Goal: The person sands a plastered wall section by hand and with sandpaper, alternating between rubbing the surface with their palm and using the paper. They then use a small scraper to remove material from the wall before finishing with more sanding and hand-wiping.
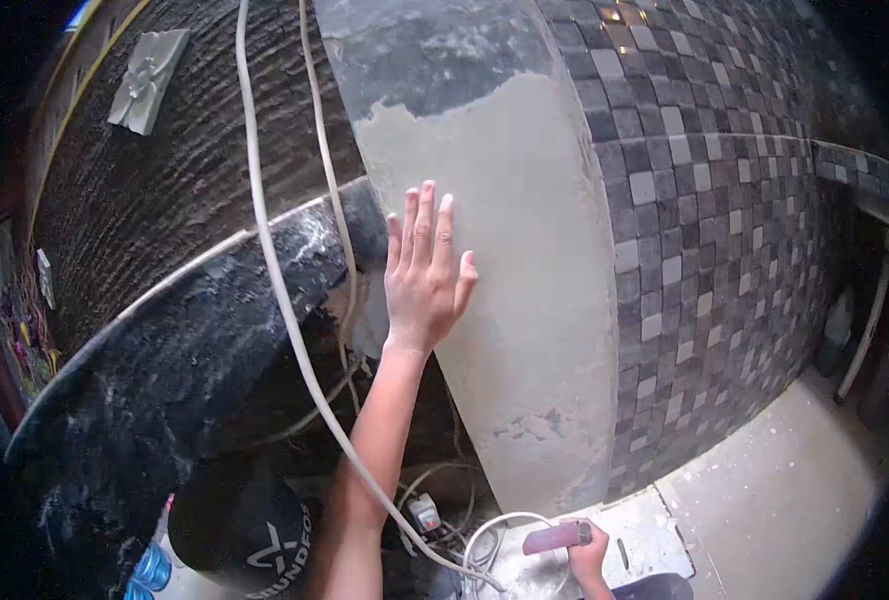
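My left hand (425,275) is open, its fingers stretched upward against or just in front of the pale plastered wall strip (525,300). Whether the palm presses on the surface cannot be told. That strip has a grey, ragged-edged patch at the top and rough spots low down. At the lower right, my right hand (591,553) is closed around one end of a flat reddish-purple block (550,539) that looks like a sanding block. It is held low, over a white-splashed surface (645,540).
A white cable (280,270) hangs across my left forearm. Mosaic tiles (705,220) cover the right wall. Dark rough stone (165,320) lies left, below a white flower ornament (149,82). A black item with white lettering (240,525) and a plug (424,514) are below.
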A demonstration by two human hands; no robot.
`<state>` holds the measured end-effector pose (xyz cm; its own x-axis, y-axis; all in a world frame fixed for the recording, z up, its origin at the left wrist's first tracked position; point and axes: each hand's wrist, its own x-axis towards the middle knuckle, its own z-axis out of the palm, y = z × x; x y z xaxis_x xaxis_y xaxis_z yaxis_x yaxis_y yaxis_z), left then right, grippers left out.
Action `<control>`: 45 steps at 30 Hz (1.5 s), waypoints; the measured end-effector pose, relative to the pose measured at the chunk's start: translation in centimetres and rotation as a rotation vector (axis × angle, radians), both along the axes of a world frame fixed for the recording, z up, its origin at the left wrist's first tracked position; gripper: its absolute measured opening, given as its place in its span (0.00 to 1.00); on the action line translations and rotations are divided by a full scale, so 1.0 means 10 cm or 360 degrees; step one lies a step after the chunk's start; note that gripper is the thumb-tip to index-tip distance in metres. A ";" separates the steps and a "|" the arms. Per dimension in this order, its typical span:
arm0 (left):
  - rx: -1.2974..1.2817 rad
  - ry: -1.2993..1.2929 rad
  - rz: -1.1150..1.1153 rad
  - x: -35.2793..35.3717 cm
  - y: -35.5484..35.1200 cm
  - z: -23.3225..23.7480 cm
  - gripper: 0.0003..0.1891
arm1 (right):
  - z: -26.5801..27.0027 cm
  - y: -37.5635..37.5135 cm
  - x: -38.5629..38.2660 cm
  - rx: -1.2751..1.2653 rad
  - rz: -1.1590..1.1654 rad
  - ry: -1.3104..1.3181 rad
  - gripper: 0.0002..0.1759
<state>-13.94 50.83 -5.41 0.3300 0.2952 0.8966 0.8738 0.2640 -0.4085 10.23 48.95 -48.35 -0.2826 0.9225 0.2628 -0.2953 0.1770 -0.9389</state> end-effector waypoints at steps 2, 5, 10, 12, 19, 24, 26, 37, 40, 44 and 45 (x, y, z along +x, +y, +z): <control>-0.0276 0.0068 0.0183 0.02 0.01 -0.51 0.38 | -0.10 0.00 0.00 -0.0078 -0.0008 -0.0093 0.07; -0.1085 0.0547 0.0183 -0.01 -0.08 -1.60 0.41 | 0.05 0.00 0.02 0.0021 -0.0002 -0.0006 0.07; -0.0965 0.0877 0.0276 -0.20 -0.15 -1.29 0.41 | 0.05 0.03 0.04 0.0090 -0.0038 0.0053 0.08; -0.0662 0.0575 0.0557 0.01 -0.17 -0.50 0.38 | 0.05 0.03 0.02 0.0067 -0.0039 0.0068 0.09; -0.0275 0.0199 0.0392 -0.08 -0.12 -0.40 0.39 | 0.01 0.04 0.06 0.0044 -0.0027 0.0002 0.12; -0.0533 0.0033 0.0304 -0.25 -0.42 -1.33 0.40 | 0.07 0.06 0.12 -0.0047 -0.0054 0.0079 0.13; -0.0608 0.0013 0.0299 -0.24 -0.54 -1.58 0.39 | 0.11 0.07 0.12 -0.0053 -0.0069 0.0104 0.13; -0.1159 0.0139 0.0315 -0.21 -1.09 -2.08 0.33 | -0.01 0.14 0.09 -0.0084 -0.0128 0.0135 0.10; -0.1347 0.0269 0.0355 -0.20 -1.18 -2.17 0.36 | 0.04 0.12 0.12 -0.0132 -0.0143 0.0158 0.11; -0.1511 0.0173 0.0383 -0.15 -1.22 -2.02 0.40 | 0.11 0.12 0.17 -0.0138 -0.0161 0.0158 0.12; -0.1394 0.0205 0.0387 -0.21 -1.18 -1.94 0.43 | 0.10 0.13 0.17 -0.0133 -0.0154 0.0175 0.12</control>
